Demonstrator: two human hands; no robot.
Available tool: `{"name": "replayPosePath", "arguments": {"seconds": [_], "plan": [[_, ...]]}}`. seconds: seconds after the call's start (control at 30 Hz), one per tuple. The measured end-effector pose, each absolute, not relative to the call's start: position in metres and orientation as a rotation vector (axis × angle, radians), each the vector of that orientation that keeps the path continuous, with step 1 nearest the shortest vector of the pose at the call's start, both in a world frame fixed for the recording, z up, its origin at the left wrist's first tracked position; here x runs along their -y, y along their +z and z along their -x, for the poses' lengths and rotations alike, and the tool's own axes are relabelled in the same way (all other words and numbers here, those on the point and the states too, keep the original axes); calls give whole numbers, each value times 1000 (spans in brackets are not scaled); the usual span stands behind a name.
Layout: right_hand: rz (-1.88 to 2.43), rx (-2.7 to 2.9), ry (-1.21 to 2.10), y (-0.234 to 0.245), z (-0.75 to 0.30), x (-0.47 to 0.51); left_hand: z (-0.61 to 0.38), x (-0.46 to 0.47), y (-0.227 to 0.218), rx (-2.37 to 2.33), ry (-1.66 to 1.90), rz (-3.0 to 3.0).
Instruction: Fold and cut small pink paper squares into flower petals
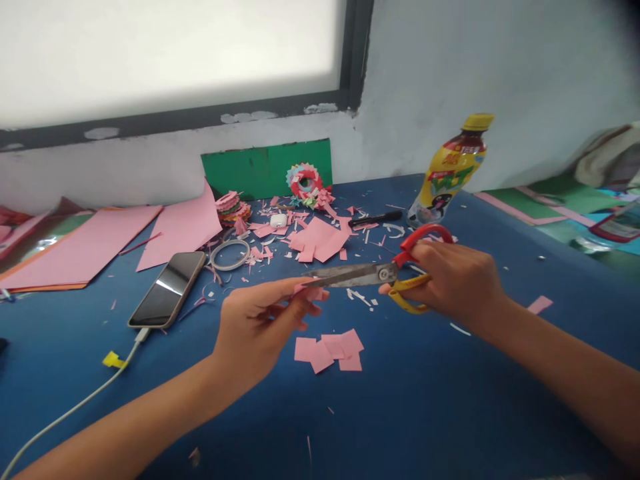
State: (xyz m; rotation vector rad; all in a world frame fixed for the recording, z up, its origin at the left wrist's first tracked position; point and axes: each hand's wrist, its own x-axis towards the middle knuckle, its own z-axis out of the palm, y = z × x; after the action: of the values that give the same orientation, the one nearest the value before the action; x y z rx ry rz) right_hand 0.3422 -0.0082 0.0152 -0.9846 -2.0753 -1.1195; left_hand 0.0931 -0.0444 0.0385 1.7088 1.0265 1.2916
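Note:
My right hand (457,280) grips a pair of scissors (360,274) with one red and one yellow handle, blades pointing left. My left hand (260,320) pinches a small pink paper piece (306,289) at the blade tips. Just below the hands, several cut pink paper squares (330,352) lie on the blue table (425,400).
A phone (167,289) on a white cable lies to the left, beside a tape ring (230,254). Pink sheets (85,247), paper scraps, folded paper ornaments (306,181), a black pen (376,218) and a green card stand behind. A yellow bottle (450,170) stands back right.

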Motion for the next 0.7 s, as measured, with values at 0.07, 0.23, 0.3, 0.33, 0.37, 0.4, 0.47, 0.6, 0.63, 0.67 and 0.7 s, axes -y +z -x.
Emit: {"name": "replayPosePath", "arguments": {"seconds": [0.07,0.23,0.3,0.33,0.37,0.4,0.47,0.6,0.63,0.67,0.7], "plan": [[981,2077,-1122,15,-342,8,-93,44,39,-1026,1291,-1712],[1003,2084,-1093,14,-344,8,-93,44,37,-1014,1305,-1731],[992,2074,-1092,14,-345,9,-92,44,37,-1018,1309,-1729],[985,2067,-1098,14,-345,9,-92,44,37,-1017,1310,-1728],[982,2062,-1106,14,-344,9,-92,44,37,-1012,1312,-1729],[982,2060,-1113,14,-344,9,-92,44,37,-1004,1313,-1733],[988,2059,-1121,15,-344,9,-92,44,37,-986,1323,-1741],[995,2056,-1114,14,-343,8,-91,44,36,-988,1323,-1761],[995,2052,-1114,13,-343,8,-90,43,36,-983,1327,-1768],[996,2049,-1115,13,-344,8,-90,43,35,-975,1330,-1774],[995,2049,-1117,13,-344,8,-90,43,35,-964,1334,-1780]]}}
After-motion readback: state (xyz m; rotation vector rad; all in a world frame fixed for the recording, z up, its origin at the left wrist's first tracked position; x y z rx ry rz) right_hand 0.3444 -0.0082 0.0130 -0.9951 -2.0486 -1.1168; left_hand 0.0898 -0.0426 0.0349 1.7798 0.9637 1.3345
